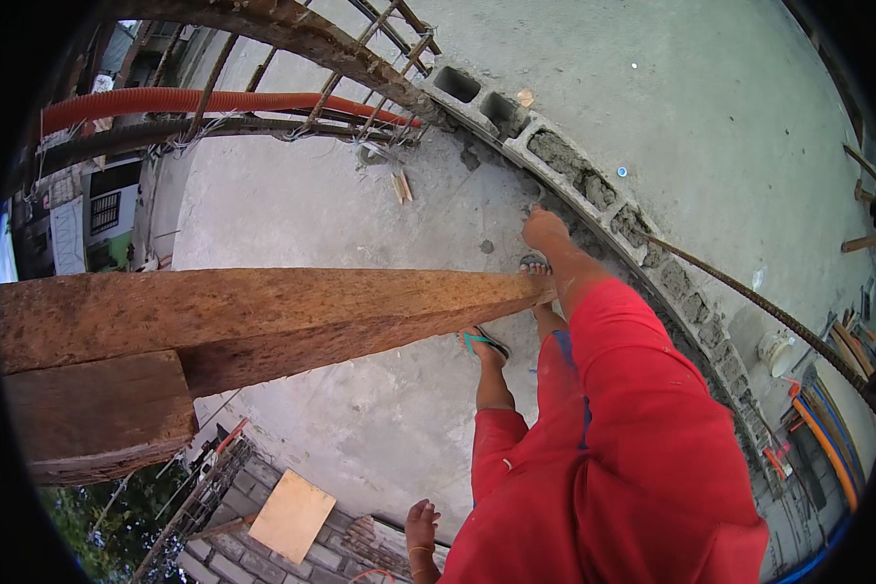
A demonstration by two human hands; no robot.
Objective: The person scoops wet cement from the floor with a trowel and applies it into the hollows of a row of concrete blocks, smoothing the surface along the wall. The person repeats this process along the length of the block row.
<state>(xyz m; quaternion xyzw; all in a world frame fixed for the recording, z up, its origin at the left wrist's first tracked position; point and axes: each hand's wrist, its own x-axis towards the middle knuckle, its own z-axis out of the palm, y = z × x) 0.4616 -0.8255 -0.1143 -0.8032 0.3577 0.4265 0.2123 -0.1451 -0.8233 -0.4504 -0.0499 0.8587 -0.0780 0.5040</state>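
Note:
My right hand (545, 229), at the end of a red sleeve, reaches down beside a low row of hollow concrete blocks (553, 156). Its fingers are closed, and what they hold, if anything, is too small to make out. Grey mortar (569, 165) fills several of the block cores. Lower left of my body hangs my left hand (420, 526), fingers loosely apart and nothing in it. A thick brown wooden post (292, 307) runs from the left side and narrows toward my feet, hiding part of them. One sandal (485, 341) shows green straps.
Tied steel bars (375, 58) and an orange corrugated pipe (204, 100) are at the upper left. One rusty rebar (759, 304) slants up from the blocks on the right. A plywood sheet (292, 516) lies lower left; a white bucket (776, 350) stands at right.

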